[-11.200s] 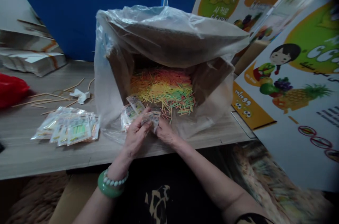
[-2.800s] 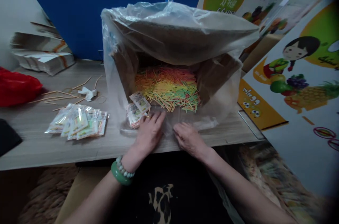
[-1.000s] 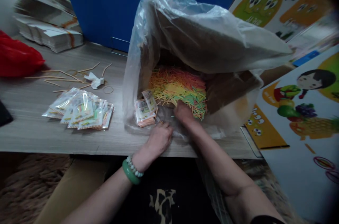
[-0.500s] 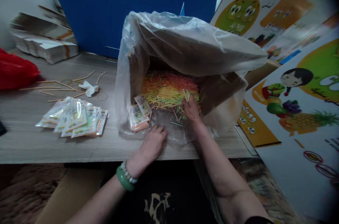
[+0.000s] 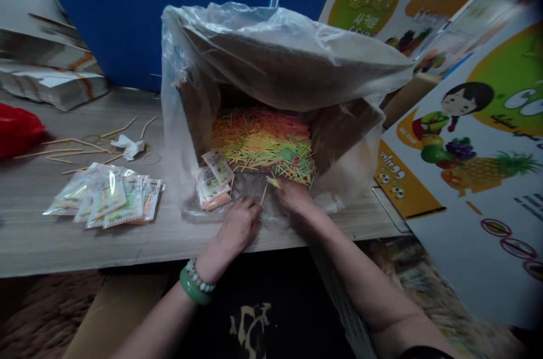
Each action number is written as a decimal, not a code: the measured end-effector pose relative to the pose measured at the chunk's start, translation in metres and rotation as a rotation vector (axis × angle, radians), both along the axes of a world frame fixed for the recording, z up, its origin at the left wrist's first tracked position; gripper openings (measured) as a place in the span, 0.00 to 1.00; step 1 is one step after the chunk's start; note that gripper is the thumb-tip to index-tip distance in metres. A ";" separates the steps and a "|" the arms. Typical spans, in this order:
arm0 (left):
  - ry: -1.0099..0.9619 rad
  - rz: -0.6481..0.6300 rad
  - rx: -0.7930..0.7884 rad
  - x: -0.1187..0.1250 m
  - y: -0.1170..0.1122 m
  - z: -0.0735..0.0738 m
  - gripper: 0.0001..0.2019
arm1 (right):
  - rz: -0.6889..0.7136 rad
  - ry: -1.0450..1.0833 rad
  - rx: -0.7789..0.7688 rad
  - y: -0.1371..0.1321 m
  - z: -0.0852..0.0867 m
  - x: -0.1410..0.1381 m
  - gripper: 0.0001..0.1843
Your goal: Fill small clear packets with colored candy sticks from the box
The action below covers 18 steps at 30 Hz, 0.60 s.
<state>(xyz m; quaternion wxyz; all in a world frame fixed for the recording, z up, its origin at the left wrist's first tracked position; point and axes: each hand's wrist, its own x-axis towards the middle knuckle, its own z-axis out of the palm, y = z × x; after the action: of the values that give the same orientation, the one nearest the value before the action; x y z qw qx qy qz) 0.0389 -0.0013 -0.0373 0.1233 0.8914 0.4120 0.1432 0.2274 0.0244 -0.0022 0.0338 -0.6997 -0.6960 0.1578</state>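
Big plastic-lined box on the desk, pile of coloured sticks inside it, just past both hands. The left hand is curled on the liner, can't tell if its grip holds anything. There's a packet stack just left of it. The right hand has its grip pinched on a few sticks.

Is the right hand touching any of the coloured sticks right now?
Touching. The head view shows the right hand pinching a few sticks between its fingertips, with no gap visible between them.
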 end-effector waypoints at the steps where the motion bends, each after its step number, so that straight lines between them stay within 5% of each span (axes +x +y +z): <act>1: -0.010 0.001 -0.003 0.000 0.000 0.000 0.11 | -0.004 0.135 0.058 0.003 0.000 0.001 0.15; 5: -0.110 0.018 -0.095 -0.003 0.001 0.000 0.13 | 0.051 0.751 0.277 0.016 -0.006 -0.005 0.12; 8: -0.316 0.025 -0.302 -0.013 0.005 0.004 0.12 | 0.003 0.994 0.303 0.018 -0.021 -0.023 0.11; 10: -0.488 0.103 -0.392 -0.019 0.010 0.010 0.13 | 0.004 1.024 0.278 0.014 -0.032 -0.035 0.10; 13: -0.669 0.270 -0.273 -0.016 0.018 0.020 0.18 | 0.084 0.950 0.258 0.005 -0.047 -0.046 0.09; 18: -0.634 0.129 -0.189 0.017 0.028 0.026 0.20 | 0.083 0.986 0.304 0.003 -0.062 -0.051 0.16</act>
<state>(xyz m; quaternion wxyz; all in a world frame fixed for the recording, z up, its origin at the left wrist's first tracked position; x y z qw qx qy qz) 0.0559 0.0262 -0.0117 0.3180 0.7592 0.4201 0.3821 0.1762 0.0275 -0.0646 0.4528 -0.5013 -0.6396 0.3669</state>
